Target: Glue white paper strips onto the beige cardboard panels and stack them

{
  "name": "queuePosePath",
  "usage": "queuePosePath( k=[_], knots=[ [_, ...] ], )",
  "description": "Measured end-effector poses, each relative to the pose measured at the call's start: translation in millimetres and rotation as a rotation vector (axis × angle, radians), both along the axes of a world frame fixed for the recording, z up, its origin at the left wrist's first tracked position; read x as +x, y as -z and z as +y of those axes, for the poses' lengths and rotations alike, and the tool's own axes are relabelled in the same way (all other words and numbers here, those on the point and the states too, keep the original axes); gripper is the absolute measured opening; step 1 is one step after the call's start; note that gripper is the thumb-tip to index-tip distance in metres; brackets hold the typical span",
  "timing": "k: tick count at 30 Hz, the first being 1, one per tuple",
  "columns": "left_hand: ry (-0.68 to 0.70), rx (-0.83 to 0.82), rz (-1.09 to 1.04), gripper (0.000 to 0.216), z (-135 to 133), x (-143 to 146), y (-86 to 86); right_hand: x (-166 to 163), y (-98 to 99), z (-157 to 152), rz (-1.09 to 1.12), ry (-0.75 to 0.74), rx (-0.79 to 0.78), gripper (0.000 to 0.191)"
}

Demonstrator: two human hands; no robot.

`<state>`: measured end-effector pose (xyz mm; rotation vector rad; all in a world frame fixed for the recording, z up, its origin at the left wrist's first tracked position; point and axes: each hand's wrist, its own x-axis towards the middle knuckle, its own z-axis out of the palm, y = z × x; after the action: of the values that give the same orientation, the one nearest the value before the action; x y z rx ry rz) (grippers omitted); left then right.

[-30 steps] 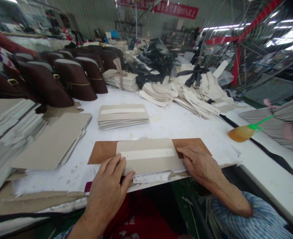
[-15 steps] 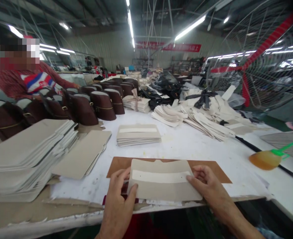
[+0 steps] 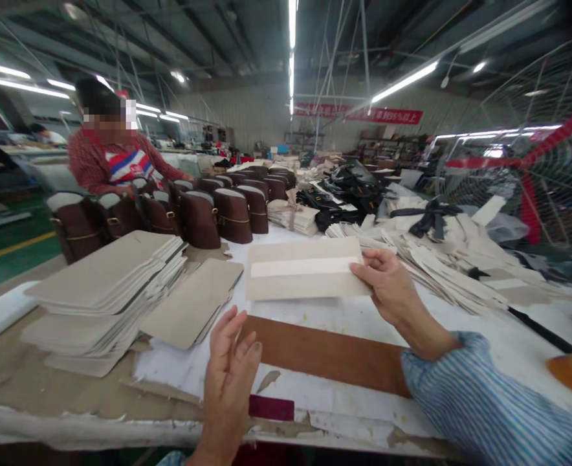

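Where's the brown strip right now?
In the head view, the brown strip lies just below centre, stretching rightward from beside the left hand to the striped right sleeve.

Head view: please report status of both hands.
Right hand holds beige rectangular board by right end. Left hand open, empty. Blue-striped sleeve partly hides flat brown strip.

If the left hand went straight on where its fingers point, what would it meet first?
Probably the near left corner of the beige panel held by the right hand, though depth is unclear and the left hand might pass underneath.
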<state>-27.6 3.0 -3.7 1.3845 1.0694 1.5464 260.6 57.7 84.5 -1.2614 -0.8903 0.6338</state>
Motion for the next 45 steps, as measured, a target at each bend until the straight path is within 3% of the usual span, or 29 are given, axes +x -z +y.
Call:
queuePosePath(
  k=[5, 11, 20, 24, 26, 30, 32, 37, 45],
  knots=[
    [0.052, 0.043, 0.336, 0.025, 5.3, 5.7, 20.0, 1.0, 39.5, 74.5, -0.096, 0.043, -0.107, 0.051],
    [0.059, 0.097, 0.433, 0.020, 1.2, 9.2, 11.7, 14.0, 68.8, 88.8, -0.195, 0.099, -0.238, 0.047],
    [0.091, 0.100, 0.409, 0.018, -1.1, 12.5, 10.5, 31.8, 71.9, 89.2, -0.453, 0.111, -0.319, 0.037],
    [0.120, 0.080, 0.420, 0.021, -4.4, 15.5, 9.8, 18.0, 59.4, 88.9, -0.630, 0.163, -0.229, 0.032],
    [0.183, 0.074, 0.483, 0.020, -6.5, 17.7, 8.6, -9.6, 51.2, 85.2, -0.777, 0.060, -0.100, 0.027],
    [0.298, 0.075, 0.619, 0.014, -9.7, 21.9, 5.7, -99.0, 41.5, 69.9, -1.179, -0.554, 0.170, 0.027],
    [0.299, 0.059, 0.626, 0.013, -9.9, 22.8, 4.5, -144.0, 42.0, 66.4, -1.385, -0.706, 0.239, 0.034],
    [0.335, 0.061, 0.607, 0.021, -7.9, 22.1, 0.4, -205.2, 48.3, 83.6, -1.748, -0.800, 0.265, 0.043],
    [0.351, 0.073, 0.613, 0.013, -9.8, 21.2, -3.9, -205.2, 44.8, 96.5, -1.824, -0.831, 0.207, 0.030]
  ],
)
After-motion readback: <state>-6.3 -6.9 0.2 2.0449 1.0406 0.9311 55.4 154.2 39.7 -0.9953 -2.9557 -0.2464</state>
